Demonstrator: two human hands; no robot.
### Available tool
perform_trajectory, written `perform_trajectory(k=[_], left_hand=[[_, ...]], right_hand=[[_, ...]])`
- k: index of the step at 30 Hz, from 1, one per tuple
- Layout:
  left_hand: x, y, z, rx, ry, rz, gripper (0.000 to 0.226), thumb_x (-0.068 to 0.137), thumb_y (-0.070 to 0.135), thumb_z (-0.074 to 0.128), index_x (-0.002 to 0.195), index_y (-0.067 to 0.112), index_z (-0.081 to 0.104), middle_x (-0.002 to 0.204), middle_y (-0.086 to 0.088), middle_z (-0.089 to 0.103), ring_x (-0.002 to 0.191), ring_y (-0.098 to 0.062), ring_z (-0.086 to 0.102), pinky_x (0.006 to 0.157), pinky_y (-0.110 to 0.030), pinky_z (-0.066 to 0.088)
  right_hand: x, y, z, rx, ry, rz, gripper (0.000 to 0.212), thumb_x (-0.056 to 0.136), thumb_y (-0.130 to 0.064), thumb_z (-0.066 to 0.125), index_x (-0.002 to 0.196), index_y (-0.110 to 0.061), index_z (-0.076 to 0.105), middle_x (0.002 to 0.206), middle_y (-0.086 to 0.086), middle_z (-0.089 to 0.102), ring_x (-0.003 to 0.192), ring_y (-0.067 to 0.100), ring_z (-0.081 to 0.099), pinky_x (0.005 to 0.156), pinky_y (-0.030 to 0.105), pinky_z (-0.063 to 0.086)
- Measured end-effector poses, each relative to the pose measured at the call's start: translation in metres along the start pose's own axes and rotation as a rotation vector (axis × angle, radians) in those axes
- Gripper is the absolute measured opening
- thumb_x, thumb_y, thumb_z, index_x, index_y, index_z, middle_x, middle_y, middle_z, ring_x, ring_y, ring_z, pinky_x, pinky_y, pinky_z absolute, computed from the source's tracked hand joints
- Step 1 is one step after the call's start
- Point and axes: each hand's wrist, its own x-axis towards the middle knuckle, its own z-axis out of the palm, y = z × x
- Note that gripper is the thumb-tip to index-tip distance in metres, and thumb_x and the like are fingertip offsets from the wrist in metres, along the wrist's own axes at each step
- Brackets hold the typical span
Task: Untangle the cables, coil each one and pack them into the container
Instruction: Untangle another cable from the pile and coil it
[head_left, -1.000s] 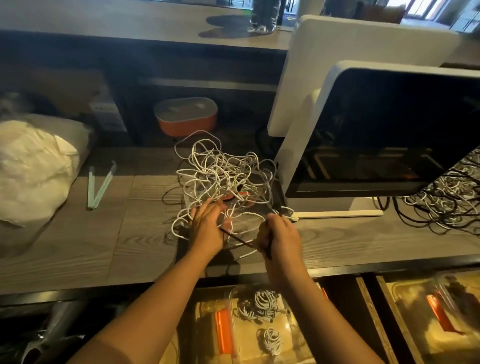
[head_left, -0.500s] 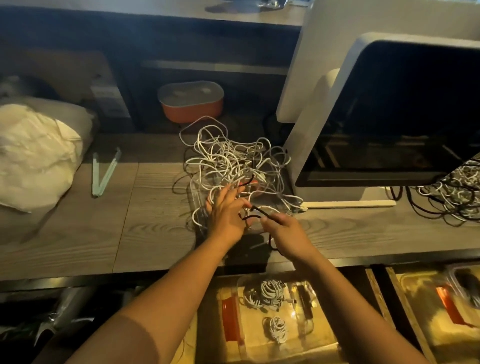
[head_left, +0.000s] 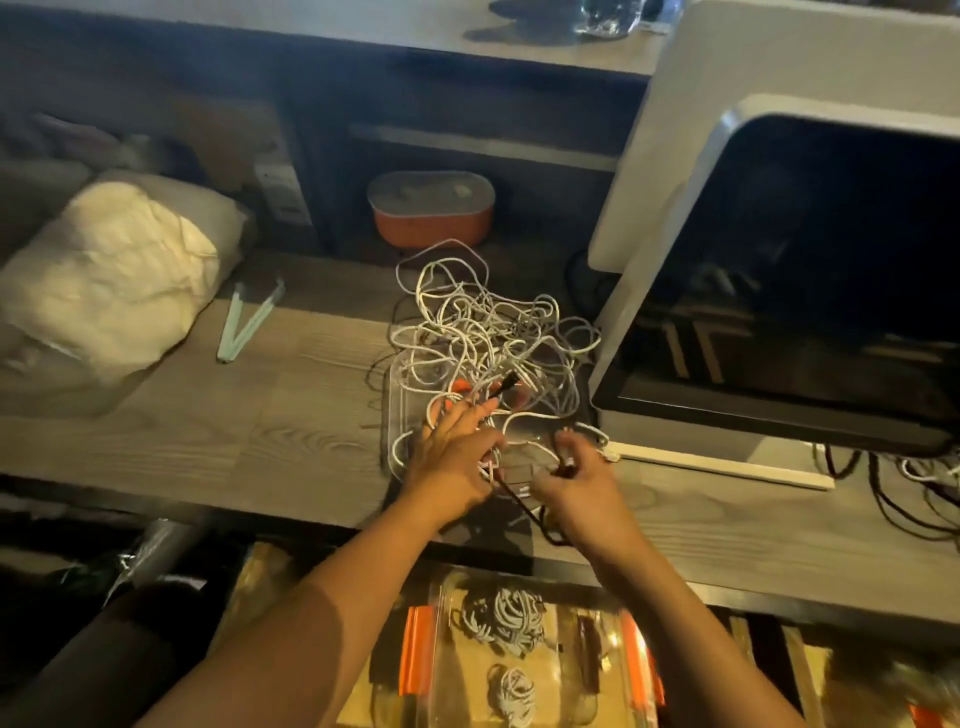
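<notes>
A tangle of white cables (head_left: 488, 338) lies on the wooden bench (head_left: 291, 415), heaped over a clear tray just beyond the hands. The left hand (head_left: 457, 457) spreads its fingers flat into the near loops, gripping nothing firmly. The right hand (head_left: 576, 483) curls around a thin black cable (head_left: 524, 506), seemingly pinching it. Below both wrists, a clear container (head_left: 519, 660) holds coiled white bundles (head_left: 504, 623).
</notes>
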Motion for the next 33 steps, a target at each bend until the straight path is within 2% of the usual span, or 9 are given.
perform_trajectory(k=[4,6,11,15,19,23,26,28,33], left_hand=[[0.001,0.004,0.001,0.07,-0.039,0.029,0.034,0.081,0.038,0.061,0.114,0.035,0.053,0.154,0.017,0.016,0.143,-0.01,0.0,0.112,-0.039,0.011],[0.003,0.0,-0.004,0.06,-0.072,0.055,0.039,0.078,0.033,0.065,0.115,0.034,0.051,0.154,0.017,0.019,0.143,-0.009,0.002,0.112,-0.039,0.008],[0.007,-0.001,-0.011,-0.075,-0.052,-0.051,0.051,0.083,0.001,0.053,0.119,0.037,0.049,0.154,0.018,0.014,0.144,-0.013,0.001,0.116,-0.048,-0.003],[0.008,-0.007,-0.007,-0.105,0.009,-0.075,0.053,0.079,-0.007,0.058,0.115,0.03,0.051,0.156,0.015,0.008,0.144,-0.019,0.003,0.114,-0.049,0.007],[0.011,-0.016,-0.008,-0.165,0.002,-0.034,0.041,0.083,0.023,0.066,0.121,0.028,0.053,0.155,0.013,0.013,0.144,-0.018,0.009,0.112,-0.046,0.013],[0.011,-0.014,-0.017,0.034,-0.054,0.065,0.06,0.084,0.034,0.063,0.138,0.034,0.037,0.157,0.009,0.01,0.144,-0.02,0.01,0.114,-0.049,0.007],[0.011,-0.013,-0.023,0.164,-0.114,0.121,0.084,0.084,0.048,0.06,0.147,0.037,0.006,0.158,0.001,0.005,0.145,-0.02,0.001,0.112,-0.056,-0.011],[0.015,-0.014,-0.027,0.196,-0.082,0.168,0.093,0.082,0.052,0.061,0.146,0.04,-0.005,0.158,-0.004,0.002,0.145,-0.023,-0.001,0.108,-0.058,-0.019],[0.006,-0.022,-0.027,0.263,-0.026,0.387,0.083,0.082,0.039,0.066,0.146,0.042,0.012,0.158,-0.001,0.003,0.145,-0.026,0.004,0.107,-0.062,-0.016]], right_hand=[[0.01,-0.004,0.009,-0.661,-0.174,0.1,0.005,0.08,-0.016,0.062,0.075,-0.016,0.061,0.069,-0.003,0.058,0.065,0.011,0.055,0.057,0.023,0.044],[0.017,-0.006,0.014,-0.729,-0.176,0.13,0.007,0.081,-0.019,0.063,0.081,-0.012,0.064,0.076,0.002,0.061,0.075,0.017,0.06,0.065,0.028,0.049],[0.011,-0.019,0.017,-0.095,0.072,0.158,0.017,0.09,-0.016,0.056,0.09,-0.004,0.068,0.072,0.002,0.057,0.063,0.01,0.048,0.056,0.022,0.037],[0.002,-0.028,0.025,0.341,0.179,0.083,0.016,0.091,-0.014,0.054,0.093,-0.003,0.065,0.093,0.013,0.067,0.085,0.018,0.061,0.078,0.032,0.046],[-0.009,-0.034,0.031,0.739,0.187,0.0,0.016,0.093,-0.01,0.047,0.084,-0.005,0.06,0.079,0.011,0.067,0.079,0.021,0.065,0.083,0.039,0.052],[-0.013,-0.012,0.03,0.173,0.295,0.042,0.015,0.09,-0.009,0.053,0.075,-0.011,0.051,0.064,0.003,0.048,0.061,0.015,0.044,0.058,0.03,0.039],[-0.004,0.003,0.025,-0.223,0.126,0.138,0.01,0.083,-0.016,0.066,0.077,-0.013,0.059,0.068,0.002,0.061,0.066,0.016,0.058,0.059,0.039,0.048],[0.004,0.006,0.026,-0.383,0.037,0.181,0.021,0.079,-0.023,0.073,0.086,-0.02,0.053,0.078,-0.004,0.06,0.072,0.012,0.06,0.054,0.029,0.047],[0.02,0.012,0.016,-0.898,-0.033,0.09,0.018,0.088,-0.033,0.062,0.073,-0.031,0.052,0.079,-0.003,0.061,0.071,0.007,0.055,0.058,0.022,0.045]])
